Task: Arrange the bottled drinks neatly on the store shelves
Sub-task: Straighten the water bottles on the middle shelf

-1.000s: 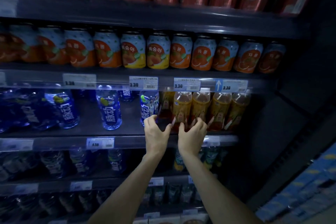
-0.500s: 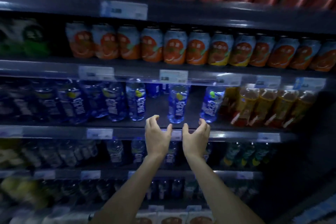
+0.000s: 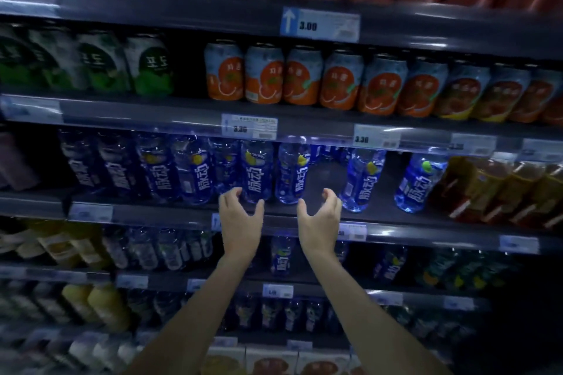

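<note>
Orange cans point(image 3: 301, 76) above blue btls point(image 3: 257, 173)

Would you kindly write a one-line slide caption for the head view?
Left hand and right hand reach, fingers half curled, toward blue bottles on a dim store shelf, gripping nothing yet.

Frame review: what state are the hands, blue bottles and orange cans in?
Blue bottles: upright, left ones packed, right two spaced apart.
Orange cans: upright, rowed side by side.
Left hand: cupped at one blue bottle's base, contact unclear.
Right hand: cupped, holding nothing.
</note>
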Motion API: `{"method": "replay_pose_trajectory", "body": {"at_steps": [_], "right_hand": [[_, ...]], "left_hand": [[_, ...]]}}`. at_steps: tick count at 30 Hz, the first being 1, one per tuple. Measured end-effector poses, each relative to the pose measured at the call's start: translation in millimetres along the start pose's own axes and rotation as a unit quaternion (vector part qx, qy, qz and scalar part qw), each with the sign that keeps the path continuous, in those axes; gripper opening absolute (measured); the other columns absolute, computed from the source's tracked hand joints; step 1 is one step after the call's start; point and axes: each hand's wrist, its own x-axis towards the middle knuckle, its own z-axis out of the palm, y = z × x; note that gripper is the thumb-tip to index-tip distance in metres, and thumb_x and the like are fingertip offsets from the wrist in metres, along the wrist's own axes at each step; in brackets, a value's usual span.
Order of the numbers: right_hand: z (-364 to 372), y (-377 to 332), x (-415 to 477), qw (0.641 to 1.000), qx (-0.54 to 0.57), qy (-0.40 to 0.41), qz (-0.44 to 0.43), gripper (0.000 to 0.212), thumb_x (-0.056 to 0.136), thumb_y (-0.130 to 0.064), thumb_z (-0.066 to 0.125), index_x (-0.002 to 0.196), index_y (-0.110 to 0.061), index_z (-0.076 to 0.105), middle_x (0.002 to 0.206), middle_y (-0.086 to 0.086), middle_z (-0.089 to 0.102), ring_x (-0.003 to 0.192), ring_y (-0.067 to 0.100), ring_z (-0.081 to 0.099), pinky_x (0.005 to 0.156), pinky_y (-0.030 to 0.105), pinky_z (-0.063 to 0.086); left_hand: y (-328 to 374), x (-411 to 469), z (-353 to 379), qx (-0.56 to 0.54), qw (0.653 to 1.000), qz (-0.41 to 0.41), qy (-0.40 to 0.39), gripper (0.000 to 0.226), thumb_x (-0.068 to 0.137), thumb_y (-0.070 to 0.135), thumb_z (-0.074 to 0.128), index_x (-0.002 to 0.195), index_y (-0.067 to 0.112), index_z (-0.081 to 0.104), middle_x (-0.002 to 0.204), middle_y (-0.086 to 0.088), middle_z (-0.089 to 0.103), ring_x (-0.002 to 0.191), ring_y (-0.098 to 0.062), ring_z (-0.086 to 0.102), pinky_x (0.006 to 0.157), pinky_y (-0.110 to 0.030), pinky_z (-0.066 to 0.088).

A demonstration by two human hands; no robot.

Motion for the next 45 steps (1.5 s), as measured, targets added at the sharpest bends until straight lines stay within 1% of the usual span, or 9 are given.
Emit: {"method": "replay_pose_trajectory", "body": {"at_steps": [3,9,13,16,19,22,25,35,45], "right_hand": [[12,-1,9,1.000,0.016,-0.020,-0.004,0.060,0.088,-0.031,0.066,0.139,-0.012,0.039,0.135,0.002,0.044,0.121,0.016,0.046,0.090,0.024,0.039],[27,-1,31,0.998,0.033,-0.060,0.011,0.073,0.087,-0.033,0.069,0.146,-0.013,0.031,0.145,0.001,0.036,0.130,0.014,0.038,0.094,0.020,0.031],[36,-2,41,0.996,0.049,-0.079,0.003,0.073,0.085,-0.032,0.071,0.145,-0.013,0.033,0.144,-0.001,0.037,0.128,0.010,0.039,0.095,0.016,0.029],[41,-3,46,0.993,0.071,-0.095,-0.002,0.064,0.084,-0.027,0.072,0.139,-0.017,0.042,0.136,-0.003,0.047,0.119,0.008,0.047,0.097,0.019,0.037],[44,0,47,0.988,0.108,-0.109,0.008,0.044,0.082,-0.023,0.072,0.122,-0.025,0.054,0.112,-0.007,0.062,0.101,0.006,0.059,0.091,0.031,0.050],[42,2,48,0.987,0.124,-0.098,0.030,0.048,0.080,-0.024,0.076,0.122,-0.024,0.055,0.108,-0.007,0.065,0.097,0.006,0.062,0.087,0.029,0.053],[41,1,48,0.991,0.104,-0.080,0.039,0.054,0.079,-0.026,0.078,0.126,-0.017,0.053,0.111,-0.003,0.064,0.100,0.011,0.061,0.088,0.030,0.052],[22,8,40,1.000,0.016,0.006,0.011,0.051,0.078,-0.032,0.079,0.116,-0.012,0.052,0.111,0.002,0.056,0.097,0.016,0.058,0.081,0.029,0.050],[1,21,44,0.999,-0.024,0.040,0.008,0.054,0.076,-0.032,0.080,0.114,-0.011,0.049,0.112,0.002,0.054,0.101,0.019,0.056,0.083,0.033,0.051]], "left_hand": [[-2,14,3,-0.009,1.000,-0.004,-0.001,0.054,0.090,0.034,0.064,0.134,0.012,0.042,0.132,-0.002,0.042,0.114,-0.014,0.048,0.085,-0.019,0.034],[0,37,23,-0.008,1.000,-0.025,-0.005,0.073,0.089,0.038,0.064,0.147,0.012,0.027,0.149,-0.004,0.032,0.132,-0.019,0.038,0.094,-0.022,0.030],[0,45,33,-0.007,0.999,-0.036,-0.004,0.078,0.087,0.040,0.066,0.148,0.011,0.027,0.149,-0.003,0.033,0.135,-0.019,0.036,0.097,-0.021,0.026],[0,51,34,-0.009,1.000,-0.026,0.010,0.075,0.083,0.037,0.072,0.143,0.009,0.036,0.140,-0.005,0.040,0.127,-0.019,0.043,0.096,-0.022,0.031],[0,53,33,-0.003,0.999,-0.023,0.025,0.072,0.080,0.034,0.075,0.138,0.007,0.043,0.136,-0.007,0.045,0.124,-0.023,0.046,0.098,-0.025,0.034],[0,53,31,-0.002,0.999,-0.027,0.023,0.072,0.079,0.034,0.076,0.138,0.007,0.044,0.133,-0.008,0.052,0.125,-0.024,0.047,0.105,-0.035,0.039],[2,53,32,-0.016,0.999,-0.042,0.001,0.069,0.076,0.036,0.077,0.133,0.012,0.048,0.124,-0.007,0.059,0.118,-0.024,0.052,0.100,-0.042,0.045],[19,27,48,-0.024,0.999,-0.021,0.010,0.055,0.070,0.040,0.081,0.113,0.018,0.054,0.107,0.001,0.063,0.102,-0.021,0.059,0.087,-0.044,0.052],[37,9,64,-0.016,1.000,-0.019,0.007,0.066,0.068,0.041,0.083,0.120,0.015,0.052,0.110,-0.001,0.063,0.104,-0.020,0.054,0.088,-0.041,0.051]]}}
